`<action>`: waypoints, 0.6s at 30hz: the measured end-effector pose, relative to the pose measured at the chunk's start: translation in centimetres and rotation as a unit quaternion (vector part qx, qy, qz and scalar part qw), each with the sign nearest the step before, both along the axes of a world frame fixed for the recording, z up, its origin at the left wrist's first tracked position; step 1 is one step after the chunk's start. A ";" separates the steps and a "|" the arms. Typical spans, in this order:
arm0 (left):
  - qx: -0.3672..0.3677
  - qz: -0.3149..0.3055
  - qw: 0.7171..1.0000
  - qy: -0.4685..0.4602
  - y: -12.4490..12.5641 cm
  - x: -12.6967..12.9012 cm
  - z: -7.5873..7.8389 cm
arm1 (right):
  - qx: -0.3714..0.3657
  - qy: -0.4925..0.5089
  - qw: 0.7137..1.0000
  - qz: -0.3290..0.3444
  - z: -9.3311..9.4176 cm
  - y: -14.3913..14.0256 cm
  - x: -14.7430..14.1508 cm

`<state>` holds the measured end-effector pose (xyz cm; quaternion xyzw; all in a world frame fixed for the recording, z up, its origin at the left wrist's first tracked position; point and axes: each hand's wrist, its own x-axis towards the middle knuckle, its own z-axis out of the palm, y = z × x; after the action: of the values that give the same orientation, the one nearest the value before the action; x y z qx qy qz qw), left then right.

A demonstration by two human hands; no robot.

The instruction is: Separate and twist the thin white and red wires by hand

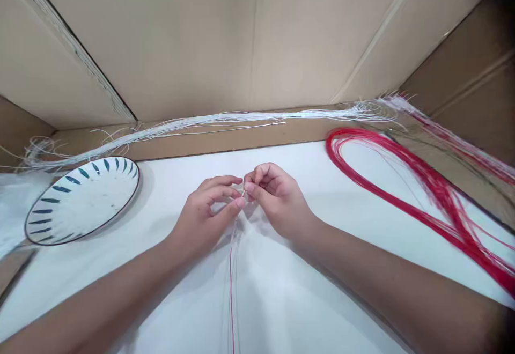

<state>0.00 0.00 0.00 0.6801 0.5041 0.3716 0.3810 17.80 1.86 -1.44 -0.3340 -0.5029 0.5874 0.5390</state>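
- Prog: fine work on red thread (231, 289) looks unfinished; amt left unclear. Thread hangs below hands, betw. forearms, w/ pale strands alongside.
- L hand (211, 206): narrow gap, thumb at thin pale pc. (243, 193); can't tell if gripping.
- R hand (277, 196): thumb + index pinching same pc., other fingers curled.

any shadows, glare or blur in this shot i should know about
Head view: soft shadows on the white tabletop around left grip and right grip; head view: brighter patch low in the middle; head view: upper-right corner dark and blurry; head view: red strand bundle looks a bit soft.
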 end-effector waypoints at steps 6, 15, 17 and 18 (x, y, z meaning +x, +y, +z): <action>0.002 -0.007 1.000 0.027 0.2 0.1 0.3 | 0.011 -0.001 1.000 -0.003 -0.1 0.0 -0.2; -0.021 -0.001 0.999 -0.029 0.2 0.2 0.2 | 0.001 -0.005 1.000 0.013 -0.5 -0.2 -0.2; -0.018 0.006 0.999 -0.047 0.3 0.2 0.2 | -0.003 -0.002 1.000 0.017 -0.7 -0.1 -0.2; -0.018 0.017 0.998 -0.062 0.4 0.2 0.1 | -0.002 -0.003 1.000 0.016 -0.8 0.0 -0.1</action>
<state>0.22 0.39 0.09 0.6405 0.4976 0.4101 0.4170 17.66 1.83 -2.28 -0.3289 -0.5083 0.5962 0.5273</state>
